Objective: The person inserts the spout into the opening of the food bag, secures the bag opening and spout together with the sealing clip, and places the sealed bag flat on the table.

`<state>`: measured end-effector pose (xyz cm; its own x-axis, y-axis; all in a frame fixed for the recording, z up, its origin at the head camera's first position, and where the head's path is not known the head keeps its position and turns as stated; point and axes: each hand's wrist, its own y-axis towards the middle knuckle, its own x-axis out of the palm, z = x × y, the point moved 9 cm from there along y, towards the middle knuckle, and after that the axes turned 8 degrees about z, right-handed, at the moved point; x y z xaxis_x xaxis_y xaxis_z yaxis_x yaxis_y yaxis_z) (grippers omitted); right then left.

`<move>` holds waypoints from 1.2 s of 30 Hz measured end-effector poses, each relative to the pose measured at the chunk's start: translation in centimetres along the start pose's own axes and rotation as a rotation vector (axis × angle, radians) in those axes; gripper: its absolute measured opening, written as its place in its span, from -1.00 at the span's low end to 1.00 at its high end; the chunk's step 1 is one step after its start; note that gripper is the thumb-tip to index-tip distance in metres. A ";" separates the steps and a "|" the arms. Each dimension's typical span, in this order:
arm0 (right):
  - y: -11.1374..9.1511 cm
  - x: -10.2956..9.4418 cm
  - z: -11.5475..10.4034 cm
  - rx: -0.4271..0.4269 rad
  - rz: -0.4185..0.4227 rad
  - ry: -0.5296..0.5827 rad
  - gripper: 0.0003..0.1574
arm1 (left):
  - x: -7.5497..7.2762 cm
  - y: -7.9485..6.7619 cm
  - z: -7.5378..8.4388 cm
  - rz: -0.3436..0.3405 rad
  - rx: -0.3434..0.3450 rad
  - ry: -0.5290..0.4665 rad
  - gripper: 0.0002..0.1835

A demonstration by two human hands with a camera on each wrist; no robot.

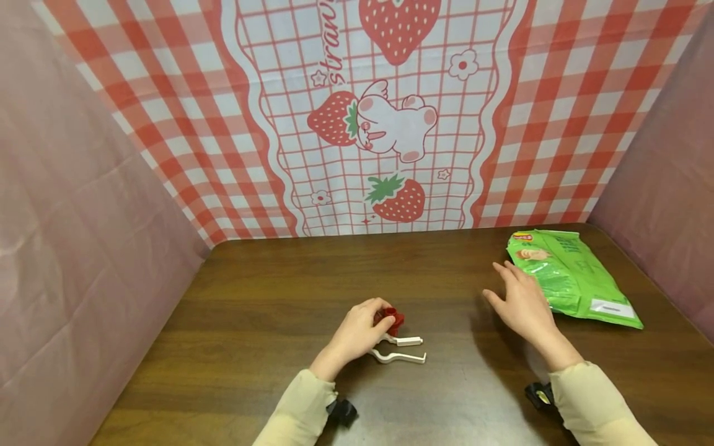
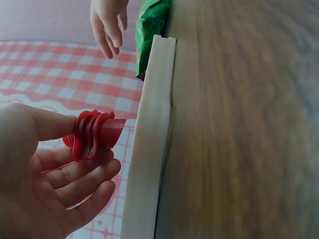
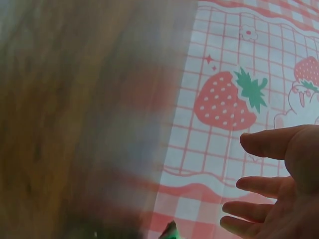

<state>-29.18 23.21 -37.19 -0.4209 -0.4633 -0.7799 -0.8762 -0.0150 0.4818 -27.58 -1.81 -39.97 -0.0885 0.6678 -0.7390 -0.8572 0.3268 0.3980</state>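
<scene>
"Head view first: what does the left hand (image 1: 356, 329) have?"

"A small red plastic piece (image 1: 395, 322), pinched between thumb and fingers. It's near the middle of the brown wooden tabletop (image 1: 268, 297), just beyond a white plastic clip (image 1: 398, 357)."

"How does that clip stand?"

"Its two slender arms are spread, their free ends pointing right. Their other ends are hidden by the hand, so I can't tell how they join."

"And from the left wrist?"

"The red piece shows wavy ridges and a short tube. The thumb presses from one side, the fingers support the other; the outer fingers are loosely bent. The tube points toward the white clip, and I can't tell whether the two touch."

"The right hand (image 1: 524, 305)?"

"Relaxed, fingers spread and holding nothing. In the head view it overlaps the left edge of a green snack bag (image 1: 586, 279), but the left wrist view shows a gap between them."

"Where's the bag lying?"

"Flat at the table's far right, well apart from the red piece. Behind the table hangs a red-and-white strawberry cloth (image 1: 167, 93)."
</scene>
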 end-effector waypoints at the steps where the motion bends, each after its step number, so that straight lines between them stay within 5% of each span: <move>1: 0.1 -0.1 0.1 0.002 0.001 -0.006 -0.28 | 0.1 0.1 0.0 -0.002 0.002 0.001 -0.86; 15: 0.5 -1.5 2.9 0.029 0.041 -0.030 -0.27 | 1.0 0.5 0.9 -0.031 0.040 0.017 -0.84; 36: 0.6 -4.2 8.2 0.221 0.050 -0.073 -0.13 | 1.3 0.9 1.5 -0.034 0.044 0.043 -0.83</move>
<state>-29.85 32.37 -36.89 -0.4742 -0.3928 -0.7879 -0.8804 0.2041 0.4281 -27.68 0.37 -39.79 -0.0825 0.6272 -0.7745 -0.8368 0.3786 0.3957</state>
